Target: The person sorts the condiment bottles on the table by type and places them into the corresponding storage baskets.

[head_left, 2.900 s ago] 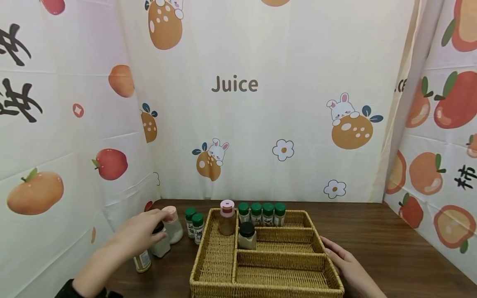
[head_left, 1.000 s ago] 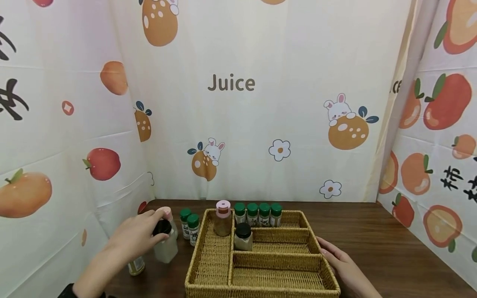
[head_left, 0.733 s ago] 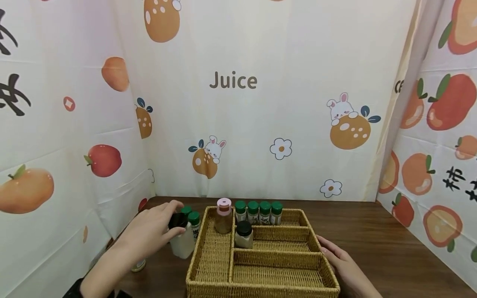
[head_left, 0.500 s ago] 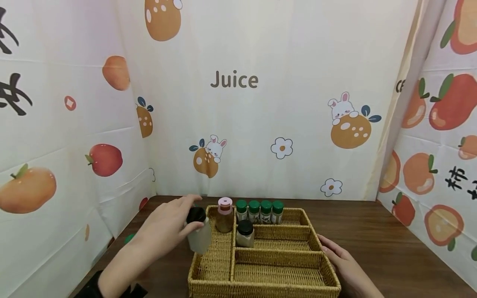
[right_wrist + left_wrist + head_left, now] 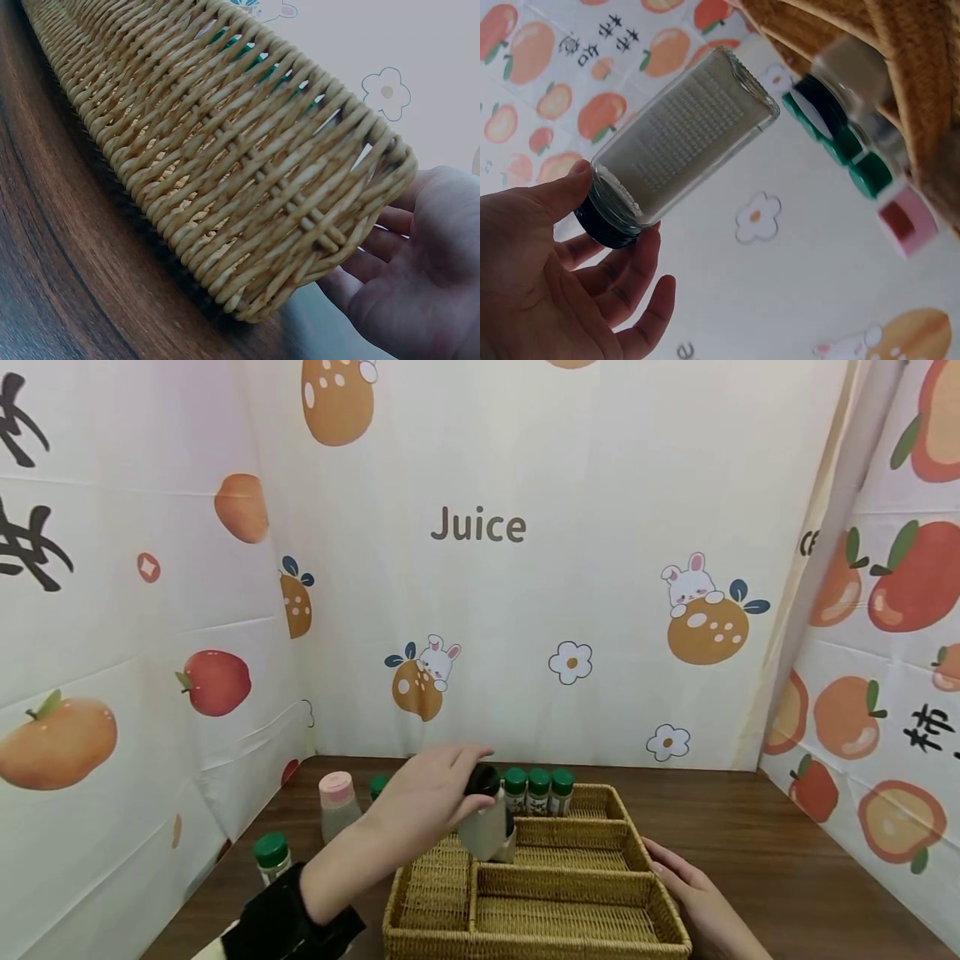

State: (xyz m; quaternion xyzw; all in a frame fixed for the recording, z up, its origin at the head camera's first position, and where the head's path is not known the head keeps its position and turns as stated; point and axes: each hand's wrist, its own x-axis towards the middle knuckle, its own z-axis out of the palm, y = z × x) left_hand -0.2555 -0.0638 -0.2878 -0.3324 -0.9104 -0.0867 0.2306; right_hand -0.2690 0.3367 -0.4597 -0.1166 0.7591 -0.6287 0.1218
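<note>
My left hand (image 5: 467, 783) grips a glass jar (image 5: 483, 828) by its black cap and holds it tilted just above the wicker basket (image 5: 570, 887), over its middle compartment. In the left wrist view the jar (image 5: 679, 139) holds pale powder, and my thumb and fingers (image 5: 641, 251) pinch its cap (image 5: 604, 225). A second jar stands behind it in the basket, mostly hidden. My right hand (image 5: 678, 872) rests against the basket's right side with straight fingers (image 5: 375, 244).
Three green-capped jars (image 5: 538, 782) stand in the basket's back compartment. On the table left of the basket are a pink-capped jar (image 5: 336, 800) and a green-capped jar (image 5: 272, 853). Printed curtains close in the back and both sides.
My left hand has lifted the black-capped jar off the table left of the basket and carried it right, over the basket. My right hand has stayed at the basket's side.
</note>
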